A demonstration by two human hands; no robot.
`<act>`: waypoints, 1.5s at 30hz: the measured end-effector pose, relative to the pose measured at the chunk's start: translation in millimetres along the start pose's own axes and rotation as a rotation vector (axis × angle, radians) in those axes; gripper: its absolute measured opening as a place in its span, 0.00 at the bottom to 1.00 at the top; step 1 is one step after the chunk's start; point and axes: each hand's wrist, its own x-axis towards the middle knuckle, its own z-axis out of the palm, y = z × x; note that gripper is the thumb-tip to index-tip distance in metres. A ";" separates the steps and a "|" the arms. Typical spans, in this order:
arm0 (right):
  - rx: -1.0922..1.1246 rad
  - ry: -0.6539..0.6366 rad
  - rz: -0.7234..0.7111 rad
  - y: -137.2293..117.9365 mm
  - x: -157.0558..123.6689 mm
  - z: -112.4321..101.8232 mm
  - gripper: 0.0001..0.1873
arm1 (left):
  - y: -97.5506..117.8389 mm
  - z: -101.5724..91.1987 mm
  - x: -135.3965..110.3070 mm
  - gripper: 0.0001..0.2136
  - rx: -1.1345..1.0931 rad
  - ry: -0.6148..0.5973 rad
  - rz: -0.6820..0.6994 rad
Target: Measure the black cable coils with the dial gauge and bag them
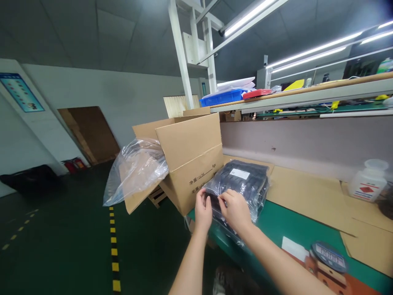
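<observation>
A clear plastic bag (256, 205) with dark contents and a white label (240, 174) lies at the bench's left end. My left hand (203, 209) grips the near left edge of this bag, thumb and fingers closed on the film. Just to its right, my right hand (235, 208) pinches the same edge between thumb and fingertips. What the dark contents are, I cannot make out. Beside the bag stands an open cardboard box (192, 159) with printed writing. A large clear plastic liner (138, 168) hangs over its left flap.
Cardboard sheets (302, 196) cover the back of the green bench (284, 217). A digital gauge (329, 256) sits at the front right, near a white paper (294, 248). A white bottle (368, 180) stands at the far right. Above runs a shelf holding a blue tray (221, 98).
</observation>
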 end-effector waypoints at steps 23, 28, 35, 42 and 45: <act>-0.023 -0.024 -0.042 1.4 -1.3 -1.2 0.15 | 4.9 -26.8 16.5 0.12 0.380 -0.084 0.233; -0.029 -0.021 -0.054 1.2 0.4 -0.5 0.14 | -4.3 -24.2 13.4 0.13 0.401 -0.048 0.218; -0.037 -0.021 -0.066 1.6 -0.1 0.0 0.14 | -5.5 -16.9 23.2 0.10 0.328 -0.023 0.170; -0.023 -0.015 -0.085 4.3 -0.1 -2.0 0.14 | -8.1 -17.2 18.3 0.10 0.173 -0.012 0.007; -0.011 -0.022 -0.099 6.1 -0.7 -3.7 0.13 | -12.6 -17.7 20.8 0.17 0.094 -0.040 -0.110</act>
